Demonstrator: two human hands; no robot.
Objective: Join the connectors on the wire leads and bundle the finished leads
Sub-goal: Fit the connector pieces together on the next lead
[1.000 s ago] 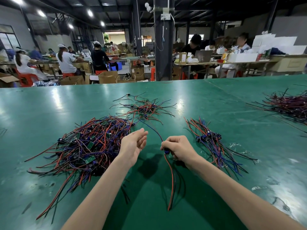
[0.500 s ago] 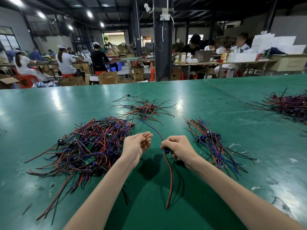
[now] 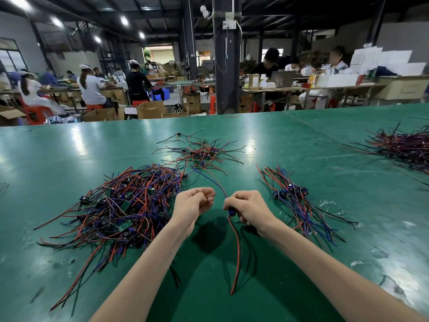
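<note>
The right hand (image 3: pixel 249 210) is hovering over the green worktop (image 3: pixel 58 154), its grip pinching a blue connector (image 3: pixel 231 211). A red-and-black lead (image 3: pixel 236 252) is hanging from the connector down to the worktop, and a blue-and-red wire (image 3: pixel 213 180) is arching away towards a small far pile (image 3: pixel 199 155). The left hand (image 3: pixel 191 206) is hovering just beside it, its grip curled inward with nothing visible inside. A big tangled heap (image 3: pixel 120 205) is lying to the left and a neater bundle (image 3: pixel 299 205) to the right.
</note>
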